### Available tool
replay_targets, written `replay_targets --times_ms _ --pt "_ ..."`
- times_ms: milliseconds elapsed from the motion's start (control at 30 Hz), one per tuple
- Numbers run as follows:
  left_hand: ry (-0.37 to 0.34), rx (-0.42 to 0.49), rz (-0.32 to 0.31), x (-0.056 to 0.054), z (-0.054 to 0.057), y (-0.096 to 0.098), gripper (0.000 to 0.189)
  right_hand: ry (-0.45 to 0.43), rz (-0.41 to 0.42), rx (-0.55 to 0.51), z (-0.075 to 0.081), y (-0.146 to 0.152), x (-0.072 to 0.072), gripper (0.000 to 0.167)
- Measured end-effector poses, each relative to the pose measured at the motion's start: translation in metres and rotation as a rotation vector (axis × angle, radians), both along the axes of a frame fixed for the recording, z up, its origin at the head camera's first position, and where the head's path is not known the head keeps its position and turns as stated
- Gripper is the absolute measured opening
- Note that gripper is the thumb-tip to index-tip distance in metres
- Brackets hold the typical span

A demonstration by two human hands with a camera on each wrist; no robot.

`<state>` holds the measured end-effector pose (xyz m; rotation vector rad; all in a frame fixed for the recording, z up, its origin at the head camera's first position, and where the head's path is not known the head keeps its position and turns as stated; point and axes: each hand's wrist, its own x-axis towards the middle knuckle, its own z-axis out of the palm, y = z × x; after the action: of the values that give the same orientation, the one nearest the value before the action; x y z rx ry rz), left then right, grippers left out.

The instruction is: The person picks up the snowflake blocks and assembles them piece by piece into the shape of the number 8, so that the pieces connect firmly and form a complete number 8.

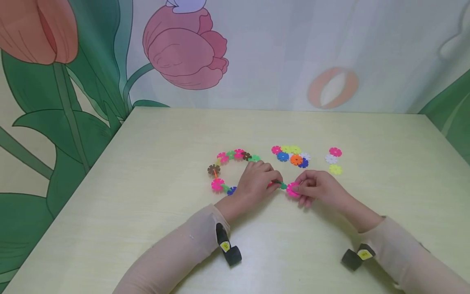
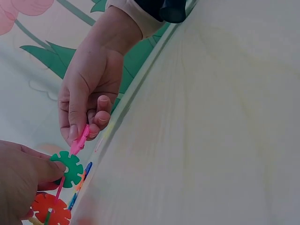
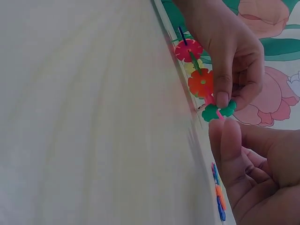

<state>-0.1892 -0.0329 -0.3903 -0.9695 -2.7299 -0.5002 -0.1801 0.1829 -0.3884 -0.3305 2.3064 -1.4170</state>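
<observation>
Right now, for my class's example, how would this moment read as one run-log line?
left hand: pinches green disc; right hand: pinches pink disc; disc chain: curved on table; other discs: beyond hands

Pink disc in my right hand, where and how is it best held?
Probably pinch the pink disc across its two faces, at the rim farthest from the green disc, coming from the right. It's thin and flat, and its left edge faces the green disc, so that edge is best left free.
</observation>
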Motion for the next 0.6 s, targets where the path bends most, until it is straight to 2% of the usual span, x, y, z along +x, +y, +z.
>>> replay_targets --times_ms 300,600 --pt "0.04 0.017 -0.031 -0.0005 -0.0013 0.0005 0.008 0.045 -0.002 0.011 0.0012 -0.0017 0.0012 0.024" --pt "0.115 0.106 -0.167 -0.0013 -0.0029 -0.0015 0.006 0.065 0.014 -0.009 -0.0003 -0.005 0.0005 0.019"
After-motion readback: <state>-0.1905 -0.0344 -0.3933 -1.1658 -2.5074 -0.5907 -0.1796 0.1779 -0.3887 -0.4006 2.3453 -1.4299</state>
